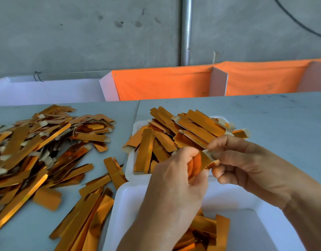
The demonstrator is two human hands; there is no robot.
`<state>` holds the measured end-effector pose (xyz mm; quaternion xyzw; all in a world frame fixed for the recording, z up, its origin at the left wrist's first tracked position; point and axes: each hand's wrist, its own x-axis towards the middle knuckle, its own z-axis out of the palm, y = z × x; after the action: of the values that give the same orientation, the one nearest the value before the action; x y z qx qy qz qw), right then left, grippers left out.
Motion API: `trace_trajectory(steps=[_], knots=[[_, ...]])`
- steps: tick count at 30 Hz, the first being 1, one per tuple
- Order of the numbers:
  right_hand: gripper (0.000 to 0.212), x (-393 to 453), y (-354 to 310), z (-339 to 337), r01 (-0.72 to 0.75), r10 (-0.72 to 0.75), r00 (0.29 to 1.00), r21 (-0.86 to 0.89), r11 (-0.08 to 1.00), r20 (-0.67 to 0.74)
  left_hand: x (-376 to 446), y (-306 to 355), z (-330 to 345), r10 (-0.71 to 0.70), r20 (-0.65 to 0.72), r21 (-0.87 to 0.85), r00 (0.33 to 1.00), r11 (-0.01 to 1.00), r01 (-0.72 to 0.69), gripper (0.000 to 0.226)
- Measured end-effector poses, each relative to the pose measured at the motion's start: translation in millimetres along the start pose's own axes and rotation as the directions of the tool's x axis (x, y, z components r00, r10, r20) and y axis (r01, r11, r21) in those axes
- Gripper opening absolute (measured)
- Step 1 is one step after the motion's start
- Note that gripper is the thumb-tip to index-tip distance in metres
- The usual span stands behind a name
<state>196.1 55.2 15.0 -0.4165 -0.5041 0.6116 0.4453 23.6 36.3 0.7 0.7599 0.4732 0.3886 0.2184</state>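
Note:
Both hands meet over the white trays, working one shiny gold foil card strip point(205, 159). My left hand point(176, 182) grips its near part with curled fingers, which mirror in the foil. My right hand point(246, 163) pinches its pale end tab between thumb and fingertips. Most of the strip is hidden inside my hands.
A big loose heap of gold strips point(38, 145) covers the grey table point(264, 116) at left. A white foam tray point(130, 165) behind my hands holds several strips; a nearer white tray point(246, 205) holds more. Orange cloth point(165, 84) hangs behind the table.

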Motion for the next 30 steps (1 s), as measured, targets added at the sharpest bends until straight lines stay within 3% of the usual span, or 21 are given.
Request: trace_trajectory(steps=[5, 10, 15, 17, 21, 25, 28, 30], knots=[[0.014, -2.6, -1.6, -6.0, 0.074, -0.071, 0.996, -0.056, 0.996, 0.059, 1.6, -2.5, -3.8, 0.000, 0.002, -0.049, 1.000, 0.999, 0.000, 0.030], [0.049, -4.9, -4.4, -10.8, 0.144, -0.127, 0.981, -0.111, 0.983, 0.147, 3.2, -5.8, -7.7, 0.020, 0.022, -0.081, 1.000, 0.997, -0.018, 0.036], [0.052, -6.8, -7.2, -12.8, 0.176, -0.160, 0.972, -0.084, 0.981, 0.173, 3.2, -6.5, -11.2, 0.030, 0.041, -0.194, 0.999, 0.981, -0.021, 0.037], [0.047, -8.8, -9.2, -12.6, 0.191, -0.170, 0.970, -0.113, 0.975, 0.173, 2.7, -6.5, -12.1, 0.040, 0.043, -0.214, 0.998, 0.976, -0.030, 0.036], [0.016, -7.7, -8.0, -6.8, 0.209, -0.193, 0.976, -0.187, 0.960, 0.100, 2.5, -6.7, -9.7, 0.095, 0.030, -0.137, 0.995, 0.986, -0.091, 0.038], [0.012, -7.8, -8.9, 0.5, 0.184, -0.172, 0.982, -0.190, 0.964, 0.076, 2.7, -5.4, -8.3, 0.143, 0.035, -0.093, 0.989, 0.986, -0.139, 0.038], [0.021, -5.5, -5.7, 1.6, 0.200, -0.188, 0.980, -0.352, 0.914, 0.070, 2.5, -5.2, -6.2, 0.166, 0.054, -0.059, 0.985, 0.985, -0.163, 0.040], [0.012, -4.3, -3.7, 1.2, 0.195, -0.192, 0.980, -0.397, 0.897, 0.048, 2.9, -5.1, -5.5, 0.179, 0.060, -0.016, 0.982, 0.984, -0.178, 0.041]])
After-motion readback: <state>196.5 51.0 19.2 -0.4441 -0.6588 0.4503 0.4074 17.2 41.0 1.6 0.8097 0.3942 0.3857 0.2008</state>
